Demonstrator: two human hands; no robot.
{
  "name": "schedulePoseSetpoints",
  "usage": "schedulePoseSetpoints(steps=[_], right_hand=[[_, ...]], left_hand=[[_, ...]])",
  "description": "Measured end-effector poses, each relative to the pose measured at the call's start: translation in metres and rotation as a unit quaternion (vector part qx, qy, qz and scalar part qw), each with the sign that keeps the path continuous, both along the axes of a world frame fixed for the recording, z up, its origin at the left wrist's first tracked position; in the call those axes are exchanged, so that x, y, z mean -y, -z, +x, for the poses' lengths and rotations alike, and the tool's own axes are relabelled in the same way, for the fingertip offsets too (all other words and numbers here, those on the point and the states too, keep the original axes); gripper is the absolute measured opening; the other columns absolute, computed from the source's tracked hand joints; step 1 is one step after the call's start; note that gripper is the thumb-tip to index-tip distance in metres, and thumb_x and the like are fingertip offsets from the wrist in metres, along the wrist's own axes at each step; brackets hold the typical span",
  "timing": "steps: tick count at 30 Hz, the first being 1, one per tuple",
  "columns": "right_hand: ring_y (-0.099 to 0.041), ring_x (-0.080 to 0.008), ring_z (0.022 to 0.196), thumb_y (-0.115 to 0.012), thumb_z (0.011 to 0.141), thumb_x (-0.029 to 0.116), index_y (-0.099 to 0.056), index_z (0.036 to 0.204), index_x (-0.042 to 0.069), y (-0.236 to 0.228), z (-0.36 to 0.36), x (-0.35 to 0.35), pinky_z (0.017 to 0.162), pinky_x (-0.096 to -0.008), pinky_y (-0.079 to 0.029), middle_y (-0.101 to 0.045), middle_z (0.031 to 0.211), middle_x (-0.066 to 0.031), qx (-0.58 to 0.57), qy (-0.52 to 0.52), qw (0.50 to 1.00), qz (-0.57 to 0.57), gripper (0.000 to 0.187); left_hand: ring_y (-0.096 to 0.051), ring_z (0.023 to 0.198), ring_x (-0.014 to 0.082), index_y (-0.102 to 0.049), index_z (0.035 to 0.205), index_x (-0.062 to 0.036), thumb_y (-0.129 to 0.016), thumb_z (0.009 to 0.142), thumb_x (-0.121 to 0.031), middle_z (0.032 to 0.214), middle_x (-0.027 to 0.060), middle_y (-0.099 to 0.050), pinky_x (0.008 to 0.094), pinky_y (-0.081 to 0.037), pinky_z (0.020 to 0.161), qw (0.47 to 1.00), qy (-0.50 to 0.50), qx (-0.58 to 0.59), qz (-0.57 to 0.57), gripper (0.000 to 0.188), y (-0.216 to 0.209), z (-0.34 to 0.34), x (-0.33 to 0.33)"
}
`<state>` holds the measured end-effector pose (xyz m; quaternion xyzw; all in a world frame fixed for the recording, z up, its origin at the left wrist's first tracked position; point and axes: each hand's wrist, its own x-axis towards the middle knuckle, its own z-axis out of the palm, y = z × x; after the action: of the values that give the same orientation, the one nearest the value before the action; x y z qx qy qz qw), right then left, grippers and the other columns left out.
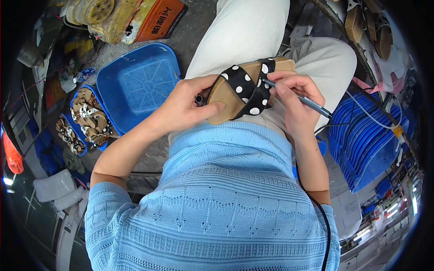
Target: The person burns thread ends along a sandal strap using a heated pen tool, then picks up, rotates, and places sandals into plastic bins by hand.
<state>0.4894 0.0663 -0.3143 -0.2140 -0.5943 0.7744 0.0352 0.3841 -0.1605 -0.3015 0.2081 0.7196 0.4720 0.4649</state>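
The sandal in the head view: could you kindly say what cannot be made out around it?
In the head view:
Sandal: underside hidden, facing away from camera.
Left grip: some fingers hidden by sandal.
Dark cylinder: mostly hidden by left grip.
Pen-like tool: tip contact too small to judge.

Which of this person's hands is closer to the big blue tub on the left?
Left. The left hand holds the sandal, just right of the blue tub; the right hand, with a pen-like tool, is farther right.
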Motion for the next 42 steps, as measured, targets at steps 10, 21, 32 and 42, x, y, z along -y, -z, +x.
schedulePoseSetpoints(steps=[10,21,32,42], right_hand=[[-0.065,-0.0118,0.080,-0.063,0.083,-0.007,-0.060,0.090,-0.005,0.000,-0.005,-0.002,0.074,-0.0233,-0.052,-0.067,0.099,-0.0144,0.014,-0.031,0.999,0.023,0.008],[-0.058,-0.0075,0.064,-0.077,0.074,0.002,-0.063,0.081,0.001,-0.025,-0.023,0.031,0.054,-0.0223,-0.045,-0.062,0.074,-0.0039,-0.117,-0.162,0.976,0.082,0.016],[-0.059,-0.0170,0.070,-0.076,0.072,0.003,-0.068,0.085,0.000,-0.022,-0.040,0.049,0.058,-0.0276,-0.045,-0.065,0.076,-0.0075,-0.190,-0.237,0.931,0.201,0.015],[-0.064,-0.0168,0.074,-0.080,0.068,0.002,-0.073,0.088,-0.001,0.001,-0.044,0.053,0.066,-0.0266,-0.051,-0.070,0.082,-0.0090,-0.153,-0.184,0.963,0.122,0.022]], left_hand=[[-0.059,0.066,0.0142,-0.062,0.111,0.0028,-0.068,0.078,-0.021,0.079,0.0126,-0.065,0.0283,-0.049,0.061,1.000,-0.005,0.007,0.003,0.041,0.003,-0.001,0.002],[-0.064,0.068,0.0256,-0.061,0.103,0.0045,-0.067,0.076,-0.019,0.081,0.0187,-0.065,0.0345,-0.051,0.062,0.999,0.020,-0.040,-0.025,0.037,-0.006,-0.005,-0.004],[-0.060,0.077,0.0221,-0.055,0.105,0.0007,-0.074,0.070,-0.020,0.086,0.0149,-0.057,0.0323,-0.048,0.063,0.987,0.036,-0.153,-0.018,0.046,0.000,0.004,0.008],[-0.059,0.080,0.0216,-0.025,0.143,-0.0103,-0.069,0.069,0.004,0.096,0.0105,-0.048,0.0333,-0.050,0.068,0.988,0.000,-0.150,0.035,0.087,-0.029,-0.001,-0.007]])
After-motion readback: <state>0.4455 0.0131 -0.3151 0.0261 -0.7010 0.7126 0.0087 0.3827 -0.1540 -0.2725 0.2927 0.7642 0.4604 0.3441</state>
